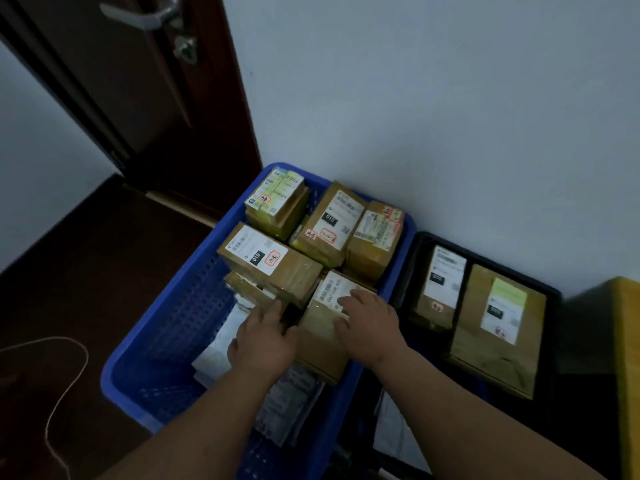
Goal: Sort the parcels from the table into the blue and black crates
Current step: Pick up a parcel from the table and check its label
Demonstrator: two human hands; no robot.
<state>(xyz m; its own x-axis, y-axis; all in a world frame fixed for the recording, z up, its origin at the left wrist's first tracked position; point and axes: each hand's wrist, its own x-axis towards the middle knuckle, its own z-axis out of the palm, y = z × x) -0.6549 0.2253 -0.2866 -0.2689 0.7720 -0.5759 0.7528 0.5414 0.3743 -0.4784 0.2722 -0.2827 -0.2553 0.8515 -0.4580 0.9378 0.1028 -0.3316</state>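
Parcels are sitting mostly in the blue crate (162,344): several taped cardboard boxes with white labels are packing its far end, with flat white mailers (216,344) lying lower at the near end. Two more boxes are lying in the black crate (420,242) just beside it on the right, a narrow one (440,289) and a wide one (498,327). Both crates are standing against the wall.

Step in hand, as I read it: seating one box (325,341) into the blue crate, near its right wall. Right hand (369,323) is lying flat on the box top, fingers spread over the label, pressing rather than gripping. Left hand (265,344) is reaching in at the box's left edge, fingers going into the gap between it and the neighbouring boxes; fingertips are hidden down there, so I can't tell whether it's gripping the box side or just steadying it.

The box is sitting tilted, near end overhanging the mailers, so it's probably not settled yet.

Next move likely needs: nudging it level against its neighbours, freeing both hands, then turning back for another parcel. A yellow edge (628,358) is showing at far right, possibly the counter, can't confirm. Risk: the box sliding on the slick mailers underneath.
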